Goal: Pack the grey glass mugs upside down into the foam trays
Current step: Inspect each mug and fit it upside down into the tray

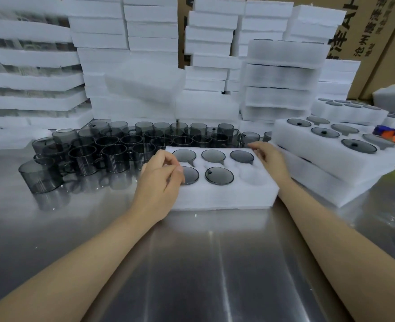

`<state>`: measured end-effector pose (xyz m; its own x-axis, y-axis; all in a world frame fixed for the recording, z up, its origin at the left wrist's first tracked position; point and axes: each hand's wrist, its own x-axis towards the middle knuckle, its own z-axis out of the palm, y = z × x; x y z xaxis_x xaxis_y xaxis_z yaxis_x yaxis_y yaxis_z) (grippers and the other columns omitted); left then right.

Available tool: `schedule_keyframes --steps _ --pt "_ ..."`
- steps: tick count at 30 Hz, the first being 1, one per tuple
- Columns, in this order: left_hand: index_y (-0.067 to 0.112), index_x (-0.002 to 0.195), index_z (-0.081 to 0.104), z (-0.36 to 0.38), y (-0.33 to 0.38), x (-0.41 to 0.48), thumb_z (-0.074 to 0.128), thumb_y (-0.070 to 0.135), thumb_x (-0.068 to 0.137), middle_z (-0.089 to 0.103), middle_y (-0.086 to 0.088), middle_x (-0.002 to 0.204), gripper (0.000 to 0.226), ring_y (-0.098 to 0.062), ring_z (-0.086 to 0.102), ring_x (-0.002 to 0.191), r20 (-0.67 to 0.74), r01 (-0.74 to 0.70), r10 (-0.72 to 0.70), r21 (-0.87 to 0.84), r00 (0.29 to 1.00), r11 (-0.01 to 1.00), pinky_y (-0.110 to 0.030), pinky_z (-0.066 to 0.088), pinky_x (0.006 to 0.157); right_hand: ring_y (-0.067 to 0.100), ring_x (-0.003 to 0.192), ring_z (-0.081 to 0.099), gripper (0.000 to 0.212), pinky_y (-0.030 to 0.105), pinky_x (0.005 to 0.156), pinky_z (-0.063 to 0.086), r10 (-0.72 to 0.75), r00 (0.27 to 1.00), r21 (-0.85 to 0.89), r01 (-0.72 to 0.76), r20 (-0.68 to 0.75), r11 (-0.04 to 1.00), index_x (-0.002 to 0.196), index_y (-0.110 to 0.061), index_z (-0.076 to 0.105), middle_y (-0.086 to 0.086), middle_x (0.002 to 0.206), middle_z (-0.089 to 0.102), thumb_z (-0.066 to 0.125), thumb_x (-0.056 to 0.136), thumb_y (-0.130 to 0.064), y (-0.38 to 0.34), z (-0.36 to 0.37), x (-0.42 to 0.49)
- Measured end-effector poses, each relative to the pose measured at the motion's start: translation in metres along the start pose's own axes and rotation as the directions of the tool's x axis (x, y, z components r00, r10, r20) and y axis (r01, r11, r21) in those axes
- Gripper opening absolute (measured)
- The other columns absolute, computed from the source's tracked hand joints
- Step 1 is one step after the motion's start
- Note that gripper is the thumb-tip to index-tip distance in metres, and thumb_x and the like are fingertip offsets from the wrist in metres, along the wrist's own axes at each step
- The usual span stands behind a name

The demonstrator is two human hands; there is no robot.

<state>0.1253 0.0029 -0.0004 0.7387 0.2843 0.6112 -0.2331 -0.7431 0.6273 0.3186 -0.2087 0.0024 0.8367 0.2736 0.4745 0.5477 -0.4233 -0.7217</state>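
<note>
grey glass mugs [113,156] stand upright left of the foam tray [224,198], nearest the left hand [159,180], loosely curled and empty. the right hand [269,159] rests relaxed, holding nothing, on the tray's right edge, just beside the one empty pocket [252,176].

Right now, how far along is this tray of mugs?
Done: five grey mugs sit upside down in the front foam tray, and filled trays are stacked on the right. In hand: no mug; left hand and right hand are at the tray's edges. Left: one empty pocket, plus many loose mugs on the table.
</note>
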Motion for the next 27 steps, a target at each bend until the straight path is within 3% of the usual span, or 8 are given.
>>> schedule_keyframes --steps 2,4,7,12,16,21,23,27 --pt "0.009 0.063 0.060 0.000 0.001 0.000 0.038 0.022 0.091 0.049 0.009 0.093 0.038 -0.020 0.050 0.094 0.002 0.002 -0.002 0.022 1.000 1.000 -0.046 0.040 0.092 0.020 0.107 0.051 0.031 0.010 0.082 0.035 -0.010 0.998 0.032 0.008 0.066 0.999 0.126 0.001 0.058 0.017 0.130 0.055 0.050 0.096 -0.002 0.000 0.004 0.012" --pt "0.010 0.063 0.061 0.001 0.001 0.000 0.037 0.022 0.091 0.049 0.009 0.093 0.039 -0.018 0.049 0.094 -0.002 0.003 -0.003 0.034 1.000 0.999 -0.044 0.039 0.093 0.010 0.117 0.044 0.041 0.006 0.083 0.031 0.178 0.975 0.189 -0.201 0.134 0.961 0.138 -0.011 0.048 0.001 0.139 0.046 0.050 0.099 -0.024 -0.002 0.008 0.025" --pt "0.011 0.063 0.062 0.002 0.000 0.000 0.038 0.020 0.091 0.049 0.010 0.092 0.038 -0.016 0.050 0.092 -0.010 -0.009 0.009 0.031 1.000 0.999 -0.045 0.039 0.093 0.001 0.119 0.037 0.045 0.018 0.095 0.025 0.262 0.948 0.129 -0.287 0.180 0.949 0.143 -0.026 0.039 -0.016 0.131 0.040 0.044 0.100 -0.038 0.008 0.017 0.042" --pt "0.010 0.062 0.062 0.004 -0.003 0.002 0.038 0.019 0.091 0.049 0.011 0.091 0.038 -0.013 0.050 0.091 -0.024 -0.042 0.042 0.032 0.999 0.999 -0.046 0.040 0.091 -0.003 0.089 0.053 0.021 0.016 0.073 0.035 0.082 0.996 -0.250 -0.068 0.046 0.966 0.103 -0.028 0.055 -0.020 0.095 0.054 0.047 0.096 -0.046 0.021 0.021 0.049" --pt "0.011 0.062 0.061 0.004 -0.004 0.002 0.033 0.029 0.089 0.049 0.011 0.091 0.043 -0.007 0.048 0.091 -0.029 -0.056 0.057 0.040 0.998 0.998 -0.041 0.038 0.091 0.001 0.077 0.055 0.027 0.022 0.069 0.039 -0.064 0.998 -0.385 0.058 -0.004 0.921 0.093 -0.028 0.054 -0.011 0.087 0.058 0.050 0.091 -0.055 0.026 0.020 0.047" --pt "0.011 0.064 0.062 0.004 -0.004 0.001 0.038 0.020 0.091 0.048 0.011 0.091 0.038 -0.001 0.046 0.093 -0.024 -0.054 0.055 0.054 0.998 0.997 -0.035 0.034 0.092 0.008 0.078 0.055 0.018 0.027 0.076 0.041 -0.106 0.989 -0.192 0.084 -0.108 0.978 0.088 -0.023 0.060 -0.003 0.090 0.063 0.060 0.091 -0.041 0.014 0.011 0.029" --pt "0.010 0.064 0.063 0.003 -0.003 0.001 0.038 0.019 0.091 0.049 0.008 0.091 0.037 -0.004 0.045 0.090 -0.021 -0.053 0.055 0.059 0.998 0.997 -0.035 0.033 0.092 0.004 0.070 0.047 0.005 0.022 0.072 0.038 -0.106 0.984 -0.112 0.090 -0.145 0.990 0.088 -0.019 0.063 -0.002 0.087 0.054 0.062 0.091 -0.022 0.005 0.006 0.018" --pt "0.011 0.066 0.062 0.000 -0.001 0.000 0.037 0.021 0.091 0.049 0.007 0.093 0.037 -0.011 0.047 0.093 0.002 -0.055 0.055 0.063 0.998 0.996 -0.037 0.035 0.094 0.017 0.096 0.049 0.014 0.002 0.088 0.030 -0.313 0.925 -0.214 0.268 -0.214 0.939 0.101 0.008 0.067 0.021 0.110 0.054 0.060 0.089 0.004 -0.001 -0.007 -0.010"
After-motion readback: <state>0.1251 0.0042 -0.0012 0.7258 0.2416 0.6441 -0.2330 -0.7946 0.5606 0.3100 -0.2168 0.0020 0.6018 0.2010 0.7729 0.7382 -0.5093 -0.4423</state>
